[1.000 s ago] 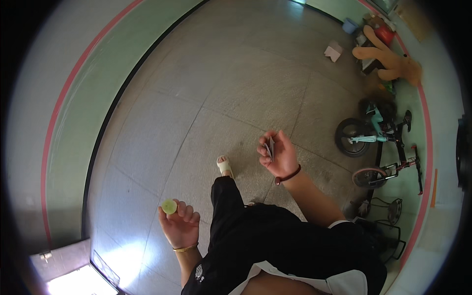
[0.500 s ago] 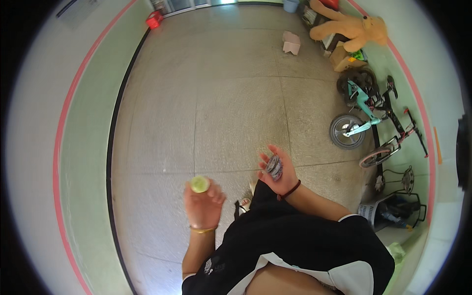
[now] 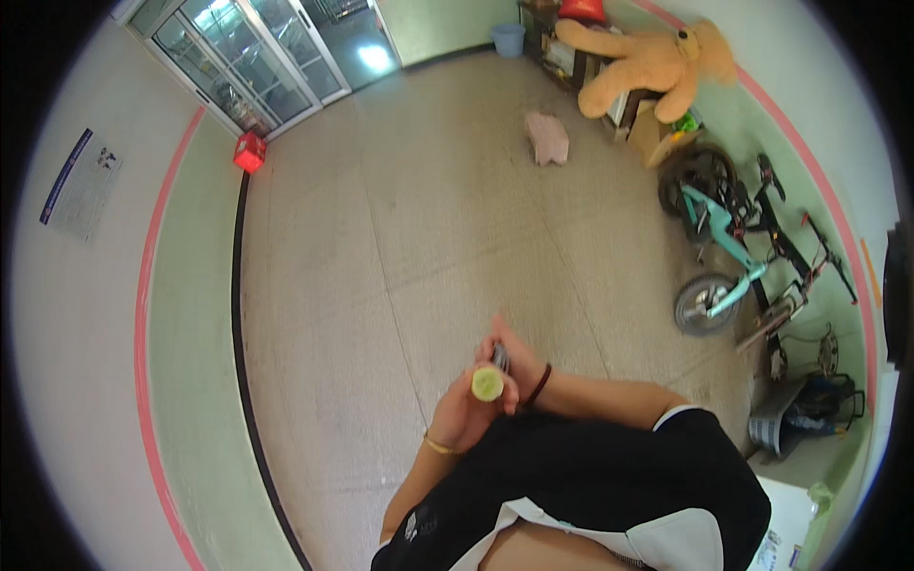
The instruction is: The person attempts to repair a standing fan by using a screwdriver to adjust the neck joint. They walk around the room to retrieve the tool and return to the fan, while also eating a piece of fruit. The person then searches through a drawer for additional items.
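In front of my chest, low in the middle of the view, my two hands are close together and overlap. My left hand (image 3: 463, 417) grips a small round yellow-green thing (image 3: 487, 384), its flat face turned up; I cannot tell its exact kind. Just beyond it, my right hand (image 3: 516, 354) holds a small grey, patterned round thing (image 3: 501, 358). The left hand and its round thing hide part of the grey one. Whether the two things touch does not show clearly.
Along the right wall stand a turquoise bicycle (image 3: 721, 233), a grey basket (image 3: 776, 419) and a big teddy bear (image 3: 638, 67) over boxes. A pink box (image 3: 546, 139) lies on the tiled floor. Sliding glass doors (image 3: 252, 67) and a red box (image 3: 250, 152) are at the far left.
My left hand has moved right, bringing the yellow-green thing up to the right hand. The right hand has shifted slightly left and turned inward. The view has tilted up, showing the doors.
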{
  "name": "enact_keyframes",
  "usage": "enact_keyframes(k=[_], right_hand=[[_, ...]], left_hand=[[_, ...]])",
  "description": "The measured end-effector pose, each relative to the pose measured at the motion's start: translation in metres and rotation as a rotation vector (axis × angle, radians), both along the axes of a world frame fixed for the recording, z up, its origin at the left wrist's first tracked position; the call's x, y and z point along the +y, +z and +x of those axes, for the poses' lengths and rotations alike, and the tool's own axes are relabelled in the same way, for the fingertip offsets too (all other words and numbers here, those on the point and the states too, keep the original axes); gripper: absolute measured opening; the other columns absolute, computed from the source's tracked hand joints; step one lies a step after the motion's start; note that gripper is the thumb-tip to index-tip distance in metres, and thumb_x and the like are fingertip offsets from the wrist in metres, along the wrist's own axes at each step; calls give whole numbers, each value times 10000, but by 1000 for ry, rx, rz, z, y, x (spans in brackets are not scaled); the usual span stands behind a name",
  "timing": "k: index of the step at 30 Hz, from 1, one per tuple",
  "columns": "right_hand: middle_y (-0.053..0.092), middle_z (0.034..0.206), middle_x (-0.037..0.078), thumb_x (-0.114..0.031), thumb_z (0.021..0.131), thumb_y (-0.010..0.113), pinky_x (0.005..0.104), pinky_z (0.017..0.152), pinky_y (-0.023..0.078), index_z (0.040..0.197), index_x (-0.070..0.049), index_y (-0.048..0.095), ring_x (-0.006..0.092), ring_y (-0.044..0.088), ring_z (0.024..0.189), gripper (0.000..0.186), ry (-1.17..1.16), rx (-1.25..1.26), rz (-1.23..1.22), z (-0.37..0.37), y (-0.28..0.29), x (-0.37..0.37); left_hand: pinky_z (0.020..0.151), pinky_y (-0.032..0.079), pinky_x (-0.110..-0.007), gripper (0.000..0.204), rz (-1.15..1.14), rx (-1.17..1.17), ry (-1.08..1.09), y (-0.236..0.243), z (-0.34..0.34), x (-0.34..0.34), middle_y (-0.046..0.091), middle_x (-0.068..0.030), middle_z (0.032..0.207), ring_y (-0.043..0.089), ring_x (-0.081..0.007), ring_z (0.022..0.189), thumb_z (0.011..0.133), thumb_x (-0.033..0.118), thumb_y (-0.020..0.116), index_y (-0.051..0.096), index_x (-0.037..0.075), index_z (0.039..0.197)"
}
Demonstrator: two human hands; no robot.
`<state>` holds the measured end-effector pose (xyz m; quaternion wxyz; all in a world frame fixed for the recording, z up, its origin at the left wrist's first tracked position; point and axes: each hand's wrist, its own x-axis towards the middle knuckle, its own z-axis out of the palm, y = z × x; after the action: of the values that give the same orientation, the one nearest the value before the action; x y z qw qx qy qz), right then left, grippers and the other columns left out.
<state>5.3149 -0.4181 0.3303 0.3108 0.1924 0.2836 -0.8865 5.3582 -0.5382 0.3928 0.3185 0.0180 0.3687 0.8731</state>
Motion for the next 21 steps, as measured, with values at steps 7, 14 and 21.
enact_keyframes(k=[7,14,21], right_hand=[[399,416,-13,-589,903,342,243,319,311,792,-135,497,133,336,290,493,317,-11,98,-210,20,-65],[321,362,-84,-558,925,314,201,375,267,574,-183,445,70,305,315,531,295,29,-150,-431,-7,-122],[516,686,-18,-286,945,463,227,559,412,836,-124,507,118,506,662,200,215,79,-85,-616,-21,-113]], left_hand=[[681,459,-322,548,-57,-94,10,-27,-216,-76,630,-157,899,595,-229,763,936,487,247,538,26,986],[755,474,-353,581,-11,-120,-71,-22,-465,-140,646,-178,981,625,-274,870,942,455,229,582,1,1029],[749,470,-351,562,38,-245,-88,-34,-668,-153,641,-134,885,616,-256,825,933,468,253,593,21,951]])
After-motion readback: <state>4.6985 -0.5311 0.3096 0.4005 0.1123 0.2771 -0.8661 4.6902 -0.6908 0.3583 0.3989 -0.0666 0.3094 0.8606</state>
